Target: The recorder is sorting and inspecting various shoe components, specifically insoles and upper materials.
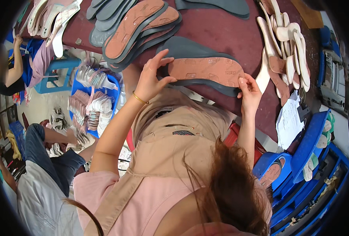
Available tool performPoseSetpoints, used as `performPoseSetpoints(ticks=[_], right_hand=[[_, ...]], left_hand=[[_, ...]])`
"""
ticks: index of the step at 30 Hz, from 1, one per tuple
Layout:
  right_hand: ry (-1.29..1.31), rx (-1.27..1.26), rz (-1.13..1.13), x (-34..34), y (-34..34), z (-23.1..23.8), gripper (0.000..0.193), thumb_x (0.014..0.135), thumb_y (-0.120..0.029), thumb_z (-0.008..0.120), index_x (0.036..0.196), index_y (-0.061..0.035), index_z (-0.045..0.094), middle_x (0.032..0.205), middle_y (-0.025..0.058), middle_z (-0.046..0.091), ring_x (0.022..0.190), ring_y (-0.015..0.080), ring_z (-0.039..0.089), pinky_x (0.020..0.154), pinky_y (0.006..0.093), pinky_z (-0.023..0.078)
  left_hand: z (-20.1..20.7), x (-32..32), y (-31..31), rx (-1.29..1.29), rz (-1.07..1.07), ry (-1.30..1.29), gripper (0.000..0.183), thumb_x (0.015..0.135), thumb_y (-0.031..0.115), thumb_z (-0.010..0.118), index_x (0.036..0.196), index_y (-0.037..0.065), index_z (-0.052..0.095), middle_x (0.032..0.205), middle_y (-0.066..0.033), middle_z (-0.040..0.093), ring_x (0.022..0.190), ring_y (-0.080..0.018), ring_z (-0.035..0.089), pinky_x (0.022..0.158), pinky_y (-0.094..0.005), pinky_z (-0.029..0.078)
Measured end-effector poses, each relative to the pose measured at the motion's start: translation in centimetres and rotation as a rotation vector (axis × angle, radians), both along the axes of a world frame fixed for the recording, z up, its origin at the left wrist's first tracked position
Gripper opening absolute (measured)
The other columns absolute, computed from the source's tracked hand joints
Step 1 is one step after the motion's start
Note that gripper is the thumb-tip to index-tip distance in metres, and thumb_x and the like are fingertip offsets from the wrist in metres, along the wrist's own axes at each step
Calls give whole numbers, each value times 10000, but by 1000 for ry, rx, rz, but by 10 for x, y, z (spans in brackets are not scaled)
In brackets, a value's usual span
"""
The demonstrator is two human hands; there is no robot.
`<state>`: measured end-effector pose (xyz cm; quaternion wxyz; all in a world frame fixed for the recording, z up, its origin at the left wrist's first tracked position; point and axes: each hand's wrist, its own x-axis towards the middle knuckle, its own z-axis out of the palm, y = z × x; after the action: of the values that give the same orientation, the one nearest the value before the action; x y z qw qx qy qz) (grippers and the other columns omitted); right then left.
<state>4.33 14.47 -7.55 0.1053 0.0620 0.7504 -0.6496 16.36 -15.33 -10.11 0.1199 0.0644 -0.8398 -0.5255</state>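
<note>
A reddish-brown insole board [206, 70] with small cut slots lies over a dark grey sole-shaped sheet [190, 48] at the table's near edge. My left hand [154, 76] is at the board's left end, thumb and index finger at its opposite edges, the other fingers spread. At the right end, my right hand [250, 92] pinches the board between thumb and fingers. More grey sheet shows beneath the board on the near side. Just left and beyond, a stack of brown-topped grey insoles [139, 27] sits on the table.
The dark red table [217, 31] carries grey sheets [221, 6] at the back and a pile of white and brown insole pieces [288, 51] at right. Papers [289, 122] hang by its right edge. Blue crates [312, 145] stand right; a blue basket [113, 84] and seated people are left.
</note>
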Motion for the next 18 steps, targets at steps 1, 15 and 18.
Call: performPoseSetpoints(ticks=[1, 15, 18], right_hand=[[-1, 22, -1, 1, 1, -2, 257, 856, -106, 705, 1090, -11, 659, 826, -26, 602, 655, 24, 513, 456, 162, 385], [102, 211, -1, 2, 2, -12, 257, 809, -102, 739, 1043, -6, 695, 866, 9, 598, 689, 43, 553, 495, 193, 498], [82, 195, -18, 1, -2, -14, 260, 804, -115, 745, 1037, -7, 699, 859, 19, 604, 680, 53, 560, 490, 198, 503]], left_hand=[[0, 1, -1, -36, -26, -10, 896, 670, 81, 829, 1418, 85, 336, 1218, -111, 623, 1116, -199, 582, 879, -283, 446], [53, -22, 7, -640, -263, -181, 586, 696, 288, 769, 1214, 106, 566, 1205, -73, 534, 1104, -327, 490, 917, -420, 400], [39, -52, 26, -527, -286, 135, 520, 726, 310, 745, 1185, 125, 587, 1220, -71, 539, 1111, -326, 497, 925, -417, 399]])
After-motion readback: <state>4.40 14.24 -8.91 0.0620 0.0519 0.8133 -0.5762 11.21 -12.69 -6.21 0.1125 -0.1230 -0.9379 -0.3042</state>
